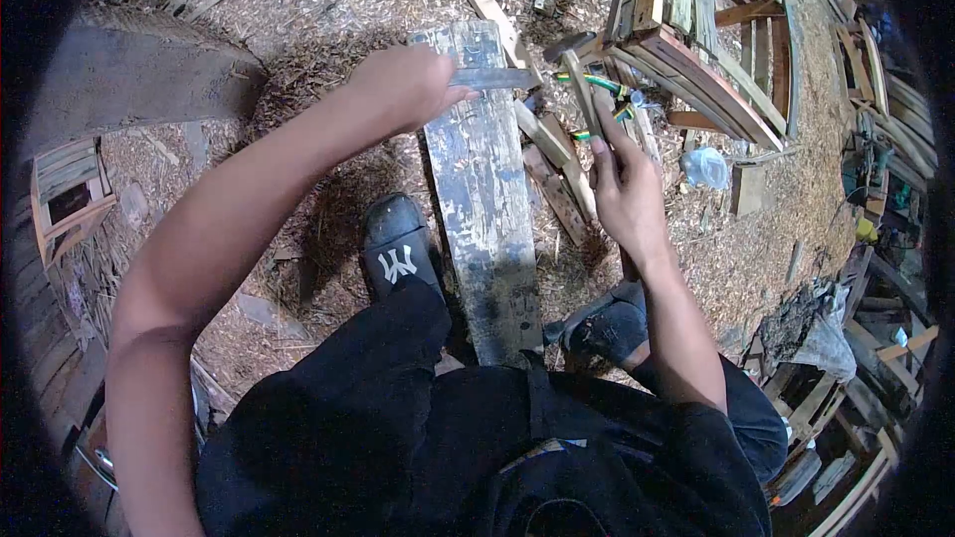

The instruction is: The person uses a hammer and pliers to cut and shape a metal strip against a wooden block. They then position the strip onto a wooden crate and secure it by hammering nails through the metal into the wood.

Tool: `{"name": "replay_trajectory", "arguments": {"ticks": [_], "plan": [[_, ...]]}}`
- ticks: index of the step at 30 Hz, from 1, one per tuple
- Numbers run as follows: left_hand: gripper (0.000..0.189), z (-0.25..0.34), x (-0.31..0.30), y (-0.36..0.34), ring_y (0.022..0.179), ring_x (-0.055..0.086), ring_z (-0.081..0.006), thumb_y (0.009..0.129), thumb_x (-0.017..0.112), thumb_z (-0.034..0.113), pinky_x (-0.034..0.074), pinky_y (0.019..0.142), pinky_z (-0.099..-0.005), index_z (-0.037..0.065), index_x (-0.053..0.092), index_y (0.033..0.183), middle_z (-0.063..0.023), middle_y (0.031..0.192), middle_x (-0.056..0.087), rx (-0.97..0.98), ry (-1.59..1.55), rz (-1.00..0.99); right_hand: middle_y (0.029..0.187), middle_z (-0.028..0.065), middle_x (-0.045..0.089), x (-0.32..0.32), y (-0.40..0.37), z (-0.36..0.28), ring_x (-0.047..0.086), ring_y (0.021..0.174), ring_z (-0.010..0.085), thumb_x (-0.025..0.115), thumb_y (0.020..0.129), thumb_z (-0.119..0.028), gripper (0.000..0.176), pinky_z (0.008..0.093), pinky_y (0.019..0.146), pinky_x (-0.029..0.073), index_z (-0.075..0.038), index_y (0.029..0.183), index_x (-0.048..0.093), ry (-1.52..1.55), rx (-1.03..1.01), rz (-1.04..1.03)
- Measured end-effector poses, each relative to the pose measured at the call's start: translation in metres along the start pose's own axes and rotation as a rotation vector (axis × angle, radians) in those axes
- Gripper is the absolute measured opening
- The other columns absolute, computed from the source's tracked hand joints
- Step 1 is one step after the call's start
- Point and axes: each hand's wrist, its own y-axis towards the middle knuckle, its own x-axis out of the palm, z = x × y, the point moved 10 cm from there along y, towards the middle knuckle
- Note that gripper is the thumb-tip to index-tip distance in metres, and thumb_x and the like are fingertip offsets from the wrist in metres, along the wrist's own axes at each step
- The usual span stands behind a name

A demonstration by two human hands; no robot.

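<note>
My left hand (403, 88) is closed on one end of a flat grey strip (492, 79), which lies across the far part of a worn, paint-stained plank (482, 199). The strip's other end sticks out past the plank's right edge. To the right of the plank, my right hand (632, 189) is closed round the wooden handle of what looks like a hammer (581, 89), its dark head at the far end. The hammer is apart from the strip. Fingers of my left hand are partly hidden.
A slatted wooden crate (671, 50) stands at the upper right. Loose wood pieces (552, 154), green-yellow straps (607, 85) and a clear plastic bag (704, 168) lie right of the plank. My sandalled foot (396, 239) is left of it. Wood chips cover the ground.
</note>
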Motion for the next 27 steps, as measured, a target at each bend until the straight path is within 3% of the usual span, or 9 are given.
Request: {"name": "replay_trajectory", "arguments": {"ticks": [1, 5, 8, 10, 14, 16, 20, 22, 27], "plan": [[0.061, -0.003, 0.002, -0.001, 0.08, 0.074, -0.0386, 0.103, 0.053, 0.059, 0.062, 0.073, -0.0513, 0.0, 0.073, 0.103, -0.0211, 0.086, 0.073, -0.007, 0.002, 0.024, 0.08, 0.011, 0.066, -0.001, -0.001, -0.004, 0.053, 0.067, 0.0105, 0.055, 0.109, -0.015, 0.045, 0.0318, 0.068, 0.051, -0.011, 0.153, 0.054, -0.016, -0.028, -0.01], [0.064, -0.022, 0.028, -0.002, 0.078, 0.074, -0.0389, 0.103, 0.05, 0.062, 0.061, 0.072, -0.0519, 0.002, 0.072, 0.103, -0.0201, 0.081, 0.073, -0.022, -0.022, 0.025, 0.084, 0.0112, 0.068, 0.005, -0.004, 0.006, 0.054, 0.069, 0.011, 0.054, 0.109, -0.015, 0.045, 0.0319, 0.071, 0.052, -0.01, 0.154, 0.052, 0.018, -0.012, -0.059], [0.063, -0.031, 0.036, -0.006, 0.076, 0.074, -0.0403, 0.103, 0.05, 0.063, 0.06, 0.071, -0.0533, 0.003, 0.071, 0.102, -0.0202, 0.076, 0.071, -0.02, -0.118, 0.098, 0.084, 0.0085, 0.066, -0.005, -0.008, -0.011, 0.051, 0.07, 0.0093, 0.054, 0.109, -0.016, 0.046, 0.0298, 0.07, 0.05, -0.009, 0.154, 0.051, -0.012, -0.306, 0.091], [0.063, -0.033, 0.039, -0.006, 0.074, 0.073, -0.0424, 0.102, 0.051, 0.064, 0.058, 0.071, -0.0549, 0.004, 0.071, 0.101, -0.0208, 0.075, 0.07, -0.018, -0.112, 0.111, 0.138, 0.0266, 0.064, 0.003, -0.008, -0.001, 0.06, 0.132, 0.0396, 0.054, 0.107, -0.014, 0.044, 0.0422, 0.108, 0.048, -0.011, 0.151, 0.055, 0.121, -0.068, -0.038], [0.063, -0.036, 0.041, -0.004, 0.075, 0.072, -0.0437, 0.102, 0.051, 0.064, 0.058, 0.071, -0.0554, 0.004, 0.071, 0.1, -0.022, 0.076, 0.07, 0.0, -0.13, 0.12, 0.137, 0.0262, 0.065, 0.006, -0.008, 0.004, 0.061, 0.131, 0.0388, 0.054, 0.107, -0.015, 0.044, 0.0416, 0.108, 0.048, -0.012, 0.152, 0.054, 0.177, -0.002, -0.022], [0.063, -0.037, 0.041, -0.004, 0.075, 0.072, -0.0443, 0.102, 0.052, 0.063, 0.058, 0.071, -0.0557, 0.004, 0.071, 0.1, -0.0223, 0.077, 0.07, -0.015, -0.122, 0.122, 0.101, 0.0071, 0.074, 0.013, -0.005, 0.01, 0.063, 0.086, 0.0102, 0.054, 0.11, -0.017, 0.045, 0.0296, 0.082, 0.053, -0.011, 0.155, 0.052, 0.136, 0.037, -0.061], [0.056, -0.038, 0.038, -0.006, 0.073, 0.069, -0.0484, 0.101, 0.056, 0.059, 0.055, 0.068, -0.0573, 0.004, 0.065, 0.095, -0.0239, 0.073, 0.068, -0.005, -0.132, 0.172, 0.084, -0.0011, 0.061, 0.011, 0.0, 0.002, 0.046, 0.069, 0.0049, 0.055, 0.11, -0.019, 0.045, 0.0248, 0.063, 0.045, -0.011, 0.154, 0.053, 0.035, -0.24, 0.017], [0.057, -0.038, 0.039, -0.006, 0.073, 0.069, -0.0486, 0.101, 0.056, 0.06, 0.055, 0.068, -0.0576, 0.004, 0.066, 0.097, -0.0243, 0.073, 0.068, -0.007, -0.142, 0.168, 0.138, 0.0256, 0.065, 0.008, -0.001, 0.015, 0.064, 0.129, 0.032, 0.054, 0.109, -0.018, 0.045, 0.0385, 0.107, 0.047, -0.01, 0.153, 0.053, 0.256, 0.056, -0.014], [0.057, -0.037, 0.039, -0.004, 0.073, 0.069, -0.0486, 0.101, 0.056, 0.06, 0.055, 0.067, -0.0573, 0.004, 0.066, 0.097, -0.0245, 0.072, 0.067, 0.012, -0.132, 0.178, 0.139, 0.0236, 0.065, 0.016, -0.002, 0.005, 0.062, 0.132, 0.0313, 0.053, 0.109, -0.018, 0.045, 0.0391, 0.11, 0.046, -0.009, 0.153, 0.053, 0.114, -0.005, -0.13]]}}
